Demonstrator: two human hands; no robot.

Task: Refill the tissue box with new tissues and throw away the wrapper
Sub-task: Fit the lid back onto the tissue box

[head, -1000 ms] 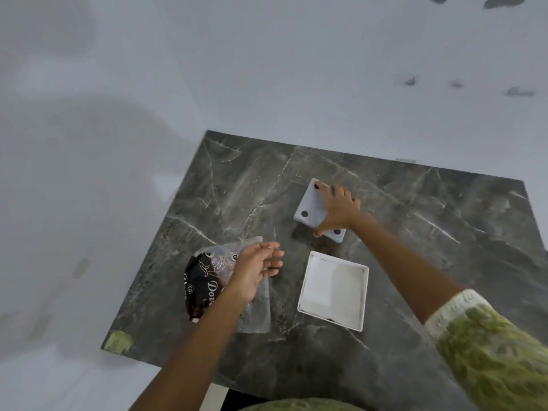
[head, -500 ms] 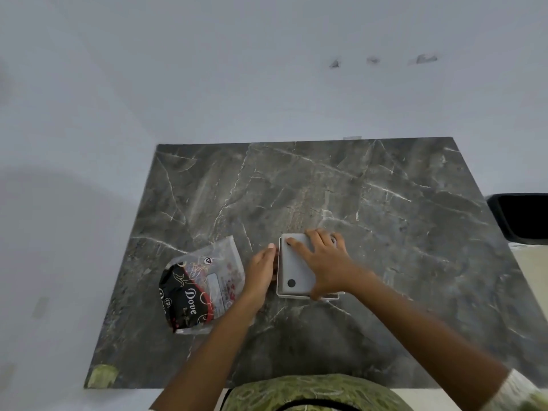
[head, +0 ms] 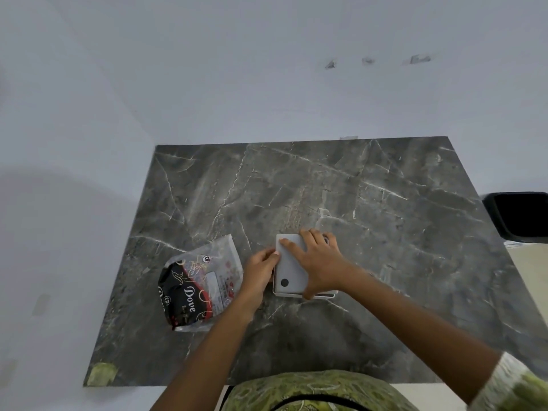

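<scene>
Bottom of frame: green patterned garment (head: 311, 390). Centre of frame: tissue box (head: 292, 269), white, lying on the dark marble table (head: 385, 218). Right hand (head: 318, 264) lies flat on the box's upturned face, fingers spread. Left hand (head: 261, 269) presses against the box's left edge, fingers curled. Wrapper (head: 201, 284) lies just left of the left hand. Right edge, further back: black bin (head: 522, 216).

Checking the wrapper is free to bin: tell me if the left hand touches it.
Cannot tell. In the head view the left hand overlaps the wrapper's right edge, fingertips at the tissue box.
</scene>
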